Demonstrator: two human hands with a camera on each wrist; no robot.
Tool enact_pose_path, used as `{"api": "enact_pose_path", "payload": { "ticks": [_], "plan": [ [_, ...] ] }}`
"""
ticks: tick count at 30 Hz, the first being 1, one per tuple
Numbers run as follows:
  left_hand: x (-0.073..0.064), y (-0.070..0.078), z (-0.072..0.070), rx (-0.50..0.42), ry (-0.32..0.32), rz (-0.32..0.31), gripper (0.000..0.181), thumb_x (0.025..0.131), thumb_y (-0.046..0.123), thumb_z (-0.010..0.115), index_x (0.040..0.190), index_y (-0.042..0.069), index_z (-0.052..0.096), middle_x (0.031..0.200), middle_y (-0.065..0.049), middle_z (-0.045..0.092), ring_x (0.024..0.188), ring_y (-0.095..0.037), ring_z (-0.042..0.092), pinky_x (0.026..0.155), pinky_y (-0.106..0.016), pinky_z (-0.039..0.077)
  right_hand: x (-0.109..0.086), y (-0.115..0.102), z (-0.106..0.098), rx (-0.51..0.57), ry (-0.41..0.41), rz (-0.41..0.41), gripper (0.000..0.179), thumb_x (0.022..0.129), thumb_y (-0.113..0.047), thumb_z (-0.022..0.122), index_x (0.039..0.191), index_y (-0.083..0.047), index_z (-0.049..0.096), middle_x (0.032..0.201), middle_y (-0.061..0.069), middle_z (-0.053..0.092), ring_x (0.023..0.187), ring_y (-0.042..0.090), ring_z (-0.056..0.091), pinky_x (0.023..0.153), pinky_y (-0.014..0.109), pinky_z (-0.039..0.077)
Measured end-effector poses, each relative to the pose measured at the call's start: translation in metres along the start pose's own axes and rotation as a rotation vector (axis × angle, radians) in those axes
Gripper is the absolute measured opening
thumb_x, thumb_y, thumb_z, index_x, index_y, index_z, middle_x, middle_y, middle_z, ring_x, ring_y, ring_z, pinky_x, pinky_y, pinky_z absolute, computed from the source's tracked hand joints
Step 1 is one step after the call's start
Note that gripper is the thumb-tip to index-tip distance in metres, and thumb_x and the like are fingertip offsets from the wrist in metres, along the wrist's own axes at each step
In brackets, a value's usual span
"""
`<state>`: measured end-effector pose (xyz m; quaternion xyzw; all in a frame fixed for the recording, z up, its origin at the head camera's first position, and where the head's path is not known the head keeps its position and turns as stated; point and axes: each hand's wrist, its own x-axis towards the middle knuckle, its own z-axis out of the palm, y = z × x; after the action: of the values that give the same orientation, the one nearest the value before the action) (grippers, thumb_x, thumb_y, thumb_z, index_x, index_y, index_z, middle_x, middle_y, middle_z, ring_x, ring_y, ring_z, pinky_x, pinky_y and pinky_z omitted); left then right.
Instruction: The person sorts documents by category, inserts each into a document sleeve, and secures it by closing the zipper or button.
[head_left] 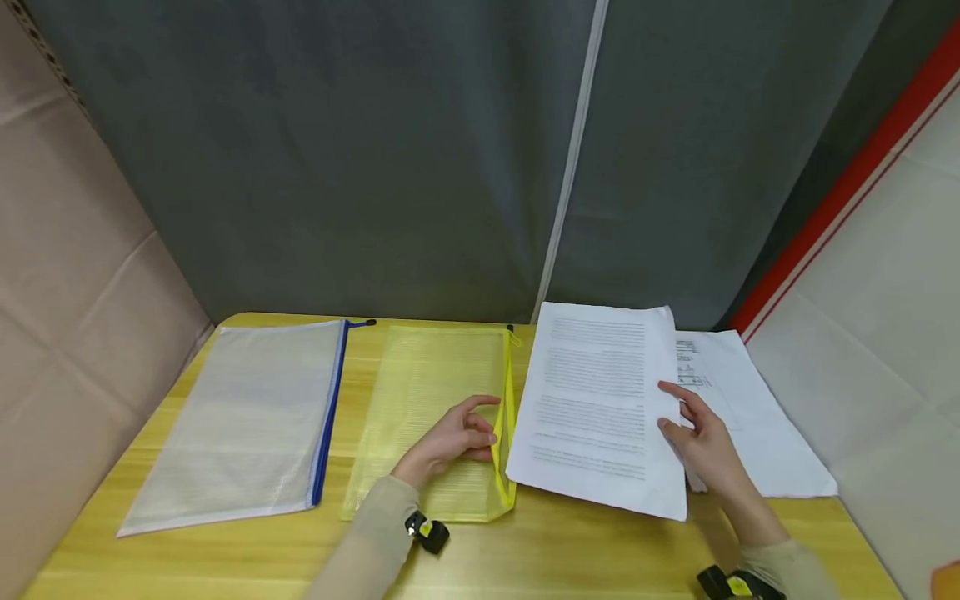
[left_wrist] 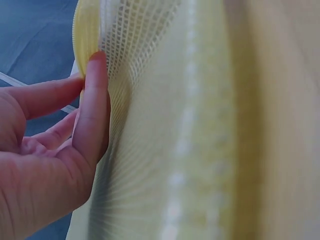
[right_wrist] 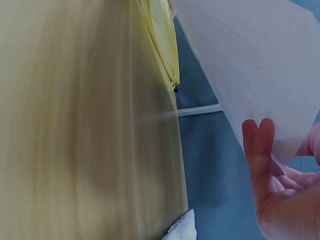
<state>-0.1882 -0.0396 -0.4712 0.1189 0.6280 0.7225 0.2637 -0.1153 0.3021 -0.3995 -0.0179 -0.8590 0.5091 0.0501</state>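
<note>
A yellow mesh zipper pouch (head_left: 431, 375) lies on the table, its zipper side gaping toward the right. My left hand (head_left: 456, 435) pinches the upper edge of that opening; the left wrist view shows thumb and fingers on the yellow zipper band (left_wrist: 89, 35). My right hand (head_left: 705, 437) grips the right edge of several printed sheets (head_left: 592, 400), thumb in front and fingers behind. The sheets are raised off the table and slightly tilted, their left edge close beside the pouch's mouth. From below, the right wrist view shows the sheets' underside (right_wrist: 250, 65).
A clear pouch with a blue zipper (head_left: 247, 425) lies at the left of the wooden table (head_left: 540, 550). More papers (head_left: 757, 425) lie at the right, partly under the raised sheets. A dark curtain (head_left: 337, 167) hangs behind, with light walls on both sides.
</note>
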Motion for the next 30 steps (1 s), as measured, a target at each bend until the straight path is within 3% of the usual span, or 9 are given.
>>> {"api": "enact_pose_path", "payload": {
  "ticks": [17, 20, 26, 30],
  "plan": [
    [0.002, 0.003, 0.012, -0.005, 0.044, -0.028, 0.062, 0.084, -0.014, 0.059, 0.142, 0.001, 0.040, 0.087, -0.011, 0.053, 0.072, -0.019, 0.059, 0.066, -0.035, 0.057, 0.003, -0.018, -0.003, -0.140, -0.061, -0.076, 0.055, 0.096, -0.004, 0.055, 0.147, -0.005, 0.036, 0.130, 0.024, 0.048, 0.071, 0.020, 0.053, 0.055, 0.024, 0.045],
    [0.002, 0.006, 0.014, 0.005, 0.050, -0.022, 0.063, 0.084, -0.014, 0.060, 0.141, 0.001, 0.040, 0.087, -0.011, 0.054, 0.072, -0.019, 0.059, 0.067, -0.036, 0.057, 0.007, -0.024, -0.005, -0.186, -0.068, -0.104, 0.054, 0.096, -0.005, 0.056, 0.146, -0.005, 0.037, 0.134, 0.024, 0.045, 0.079, 0.024, 0.050, 0.058, 0.023, 0.042],
    [0.000, 0.008, 0.017, 0.028, 0.055, -0.025, 0.061, 0.084, -0.014, 0.060, 0.140, 0.000, 0.041, 0.087, -0.011, 0.054, 0.073, -0.019, 0.059, 0.068, -0.037, 0.057, 0.013, -0.039, -0.005, -0.269, -0.099, -0.155, 0.054, 0.095, -0.006, 0.058, 0.145, -0.004, 0.039, 0.143, 0.026, 0.038, 0.099, 0.033, 0.051, 0.070, 0.025, 0.046],
    [-0.001, 0.009, 0.020, 0.043, 0.066, -0.030, 0.060, 0.083, -0.014, 0.060, 0.139, 0.000, 0.042, 0.087, -0.012, 0.054, 0.071, -0.019, 0.059, 0.067, -0.036, 0.057, 0.014, -0.049, -0.002, -0.326, -0.087, -0.212, 0.054, 0.093, -0.003, 0.059, 0.143, -0.002, 0.040, 0.139, 0.027, 0.043, 0.101, 0.039, 0.057, 0.078, 0.040, 0.051]
  ]
}}
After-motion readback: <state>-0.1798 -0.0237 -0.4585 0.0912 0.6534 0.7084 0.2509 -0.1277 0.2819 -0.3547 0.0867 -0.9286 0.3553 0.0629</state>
